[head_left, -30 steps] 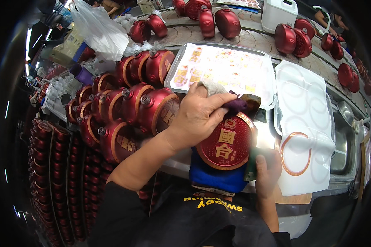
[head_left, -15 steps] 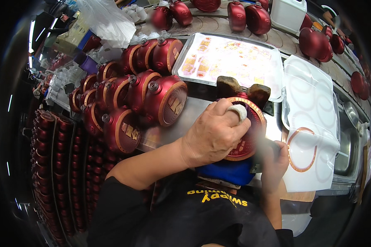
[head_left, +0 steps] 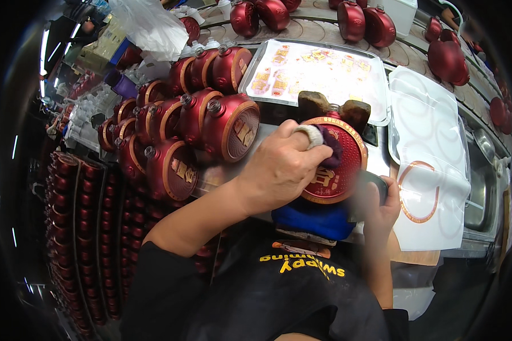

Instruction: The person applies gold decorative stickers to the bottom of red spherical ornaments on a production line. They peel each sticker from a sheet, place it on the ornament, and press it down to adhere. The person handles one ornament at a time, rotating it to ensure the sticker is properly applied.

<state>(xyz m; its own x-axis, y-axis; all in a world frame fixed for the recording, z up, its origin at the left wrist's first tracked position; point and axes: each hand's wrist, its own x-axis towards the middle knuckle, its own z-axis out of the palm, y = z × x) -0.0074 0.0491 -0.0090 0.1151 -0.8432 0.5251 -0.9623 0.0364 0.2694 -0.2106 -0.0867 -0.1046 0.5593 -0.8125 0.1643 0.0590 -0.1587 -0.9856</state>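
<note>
A round, flat red bottle (head_left: 347, 162) with a gold rim band and gold characters lies face up on a blue cushion (head_left: 313, 222). Its neck end sits between two worn brown blocks (head_left: 315, 105). Closed around a dark purple cloth (head_left: 331, 150), my left hand (head_left: 281, 165) presses on the bottle's face; a white wrap circles one finger. At the bottle's right edge, my right hand (head_left: 381, 210) grips a dark, flat hand tool (head_left: 378, 185). A blurred patch hides part of that hand and tool.
Several decorated red bottles (head_left: 230, 131) stand crowded on the left. Behind the blocks lies a metal tray (head_left: 388, 105) with a sheet of gold decals. On the right, a white backing sheet (head_left: 424, 233) carries a gold ring strip (head_left: 418, 218). A conveyor (head_left: 318, 28) with red bottles runs behind.
My left hand and cloth have shifted left across the bottle, uncovering more of its face and gold characters. Red bottles on the conveyor have moved right.
</note>
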